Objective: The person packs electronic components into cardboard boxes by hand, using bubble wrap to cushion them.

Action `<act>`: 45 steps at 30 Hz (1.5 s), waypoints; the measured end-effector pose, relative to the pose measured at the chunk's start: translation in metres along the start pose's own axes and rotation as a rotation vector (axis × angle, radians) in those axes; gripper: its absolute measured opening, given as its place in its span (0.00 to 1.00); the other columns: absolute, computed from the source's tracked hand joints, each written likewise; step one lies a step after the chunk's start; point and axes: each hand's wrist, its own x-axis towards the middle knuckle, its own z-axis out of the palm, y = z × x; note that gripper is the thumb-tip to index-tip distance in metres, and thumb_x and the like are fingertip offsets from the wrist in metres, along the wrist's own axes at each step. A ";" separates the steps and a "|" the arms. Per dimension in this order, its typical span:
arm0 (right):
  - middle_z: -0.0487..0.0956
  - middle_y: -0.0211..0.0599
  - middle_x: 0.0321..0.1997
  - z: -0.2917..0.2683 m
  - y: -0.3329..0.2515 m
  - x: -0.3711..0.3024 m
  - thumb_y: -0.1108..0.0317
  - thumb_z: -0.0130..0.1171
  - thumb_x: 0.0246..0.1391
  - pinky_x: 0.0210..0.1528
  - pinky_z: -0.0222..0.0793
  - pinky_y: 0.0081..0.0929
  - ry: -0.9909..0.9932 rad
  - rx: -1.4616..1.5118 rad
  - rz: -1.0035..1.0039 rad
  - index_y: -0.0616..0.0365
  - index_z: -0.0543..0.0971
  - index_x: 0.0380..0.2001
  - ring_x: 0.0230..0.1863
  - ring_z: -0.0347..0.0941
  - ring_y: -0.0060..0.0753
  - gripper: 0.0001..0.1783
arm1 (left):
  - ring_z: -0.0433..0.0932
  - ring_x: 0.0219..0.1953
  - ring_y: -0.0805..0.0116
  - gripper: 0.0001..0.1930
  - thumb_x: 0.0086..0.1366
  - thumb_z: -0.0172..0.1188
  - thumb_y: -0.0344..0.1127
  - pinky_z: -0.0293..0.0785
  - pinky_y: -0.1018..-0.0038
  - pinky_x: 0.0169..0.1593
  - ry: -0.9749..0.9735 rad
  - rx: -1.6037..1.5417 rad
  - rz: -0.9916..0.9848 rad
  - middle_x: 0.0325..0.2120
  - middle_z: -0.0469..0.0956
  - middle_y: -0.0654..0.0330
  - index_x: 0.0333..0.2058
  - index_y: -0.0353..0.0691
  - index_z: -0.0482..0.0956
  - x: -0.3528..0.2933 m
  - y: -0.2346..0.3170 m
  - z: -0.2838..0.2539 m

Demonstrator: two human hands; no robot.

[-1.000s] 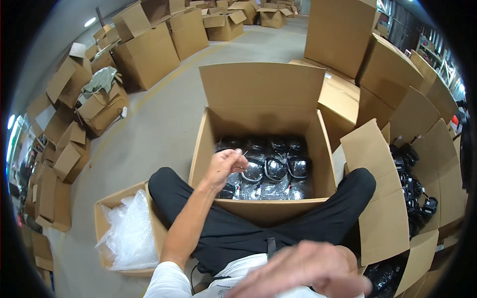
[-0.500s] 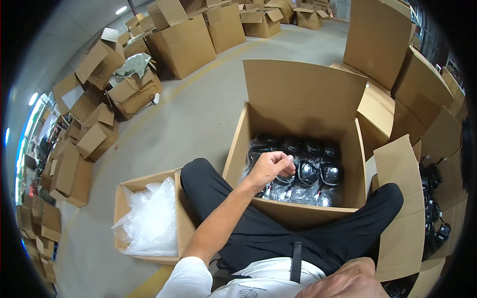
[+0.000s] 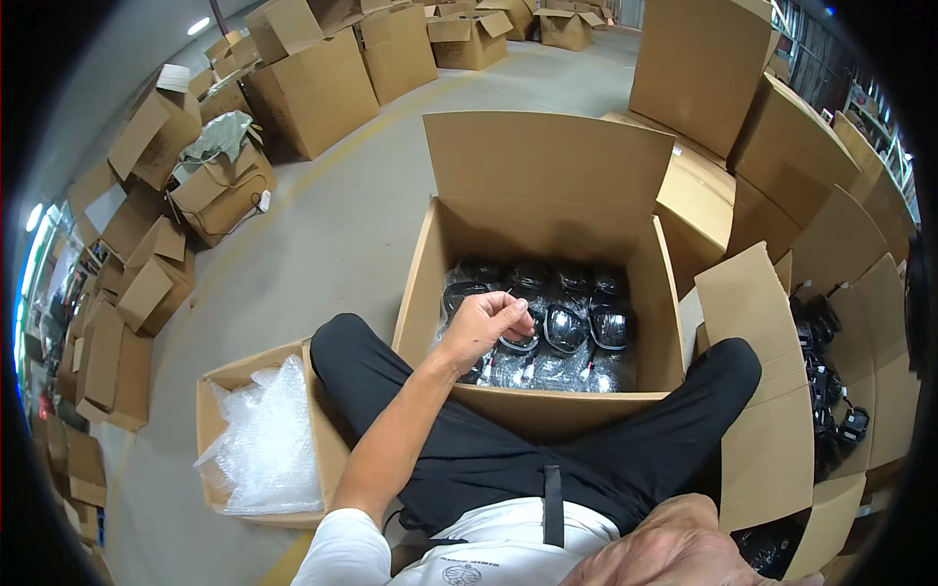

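My left hand (image 3: pixel 486 329) is over the front left of an open cardboard carton (image 3: pixel 547 402) between my knees. Its thumb and fingers are pinched together; whatever they hold, if anything, is too small to make out. Below it, rounded glossy black parts (image 3: pixel 565 329) with short cables and light connectors sit in rows on clear bubble wrap (image 3: pixel 547 372). The hand hides some of them. My right arm is bent at the lower right, close to the camera, and its hand lies beyond the lower edge.
Left of my knee stands a smaller carton (image 3: pixel 335 459) with bubble wrap sheets (image 3: pixel 266 439). On my right an open carton (image 3: pixel 765 391), its flap raised, holds more black parts with cables (image 3: pixel 831 391). Stacked cartons (image 3: pixel 311 93) line the far and left sides of the grey floor (image 3: pixel 337 220).
The view has turned a little, so the scene sits farther left in the picture. My left hand remains pinched above the same carton. More of the carton on the right shows.
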 end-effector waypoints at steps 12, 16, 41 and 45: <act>0.55 0.63 0.75 -0.139 -0.008 -0.024 0.20 0.28 0.58 0.78 0.40 0.49 0.399 -0.449 0.316 0.63 0.47 0.75 0.78 0.49 0.57 0.60 | 0.79 0.32 0.76 0.07 0.70 0.63 0.35 0.77 0.77 0.39 0.108 -0.047 0.037 0.29 0.82 0.62 0.36 0.37 0.81 -0.001 -0.005 0.000; 0.51 0.63 0.77 -0.149 -0.010 -0.033 0.23 0.30 0.59 0.79 0.39 0.50 0.441 -0.505 0.289 0.63 0.45 0.75 0.79 0.46 0.56 0.58 | 0.79 0.26 0.75 0.10 0.69 0.64 0.35 0.77 0.77 0.35 0.226 -0.025 0.168 0.22 0.80 0.62 0.29 0.38 0.78 -0.005 0.005 -0.001; 0.79 0.29 0.29 -0.170 -0.174 -0.048 0.61 0.57 0.69 0.32 0.74 0.19 0.725 -1.373 0.336 0.61 0.80 0.37 0.28 0.77 0.19 0.13 | 0.70 0.18 0.67 0.11 0.67 0.63 0.30 0.66 0.70 0.25 -0.006 0.884 0.564 0.17 0.73 0.54 0.25 0.32 0.76 0.038 0.016 0.074; 0.76 0.31 0.27 -0.176 -0.301 -0.054 0.54 0.54 0.70 0.26 0.77 0.25 0.856 -1.621 0.145 0.62 0.80 0.39 0.23 0.79 0.24 0.19 | 0.73 0.19 0.62 0.10 0.61 0.68 0.30 0.67 0.68 0.25 -0.150 0.941 0.565 0.18 0.74 0.52 0.25 0.33 0.77 0.051 0.002 0.096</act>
